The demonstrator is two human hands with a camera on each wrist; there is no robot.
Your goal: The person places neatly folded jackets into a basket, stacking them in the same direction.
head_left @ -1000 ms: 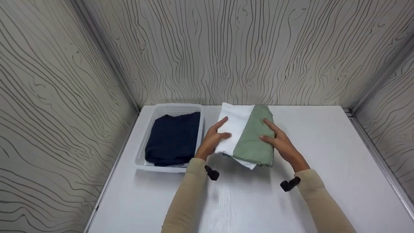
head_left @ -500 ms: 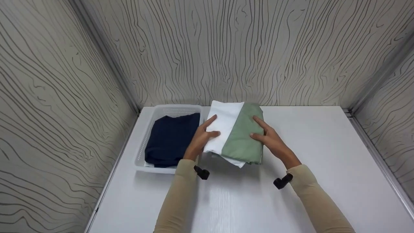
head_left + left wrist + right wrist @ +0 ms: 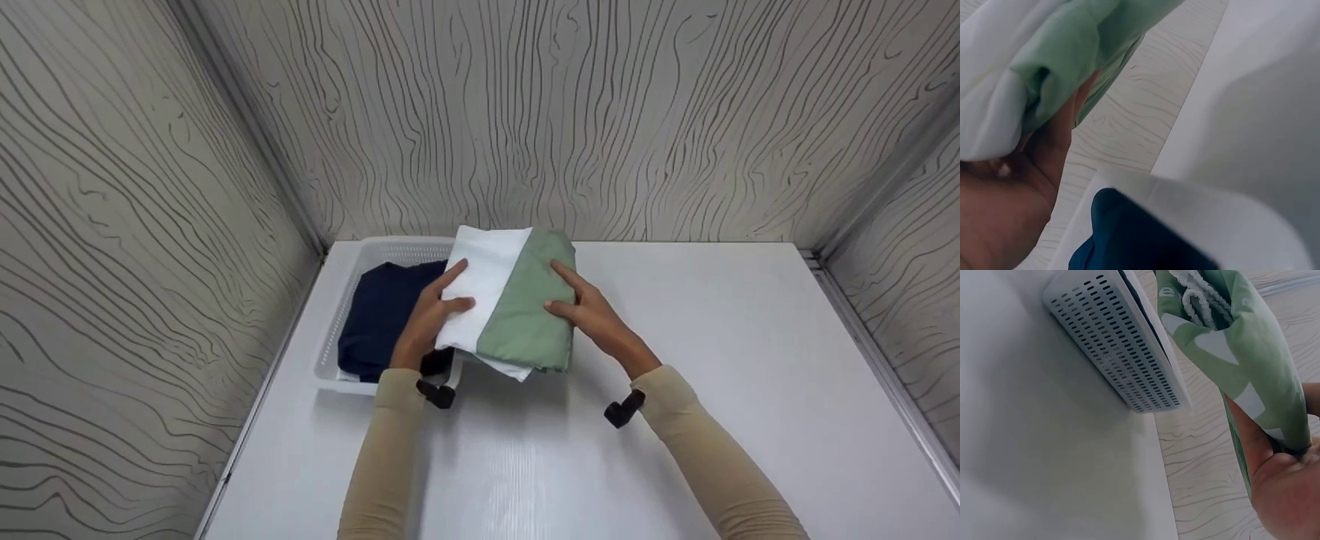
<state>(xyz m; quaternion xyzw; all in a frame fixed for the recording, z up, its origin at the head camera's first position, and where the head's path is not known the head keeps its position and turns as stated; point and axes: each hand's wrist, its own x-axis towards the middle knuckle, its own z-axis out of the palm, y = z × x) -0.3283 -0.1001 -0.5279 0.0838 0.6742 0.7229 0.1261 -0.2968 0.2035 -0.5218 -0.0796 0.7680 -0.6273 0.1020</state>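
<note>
Both hands hold a folded green and white garment (image 3: 517,300) in the air, over the right side of a white plastic basket (image 3: 327,360). My left hand (image 3: 427,319) grips the white side, thumb on top and other fingers underneath. On the green side, my right hand (image 3: 596,319) grips it the same way. White letter-like shapes mark the green cloth (image 3: 1258,360) in the right wrist view, with a gathered white strip (image 3: 1196,304) inside the fold. Folded navy cloth (image 3: 382,315) lies in the basket, partly covered by the left hand and garment.
The basket stands at the back left of a white table (image 3: 675,322). Behind the table rises a wood-grain patterned wall (image 3: 510,120), with another wall (image 3: 127,247) to the left. The basket's perforated side (image 3: 1112,343) shows in the right wrist view.
Both hands have carried the folded garment leftward from beside the basket until it overlaps the basket's right rim in the head view. The grip looks unchanged, and the basket has stayed put.
</note>
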